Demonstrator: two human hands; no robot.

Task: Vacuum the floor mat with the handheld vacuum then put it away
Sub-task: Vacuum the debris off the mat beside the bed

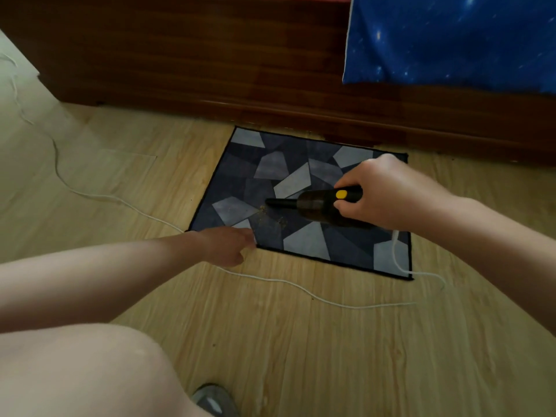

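A small floor mat (288, 164) with a grey and dark blue geometric pattern lies on the wooden floor by a bed frame. My right hand (382, 194) grips a black handheld vacuum (316, 206) with a yellow button, its nozzle pointing left and down onto the mat. Yellowish crumbs (264, 210) are scattered on the mat at the nozzle tip. My left hand (228, 245) rests at the mat's near left edge, fingers curled loosely against the mat.
A white cord (301, 288) runs from the vacuum's rear across the floor in front of the mat and off to the far left. A dark wooden bed frame (210, 70) stands behind the mat, with a blue starry sheet (451, 40) hanging over it. My knee and shoe are at the bottom left.
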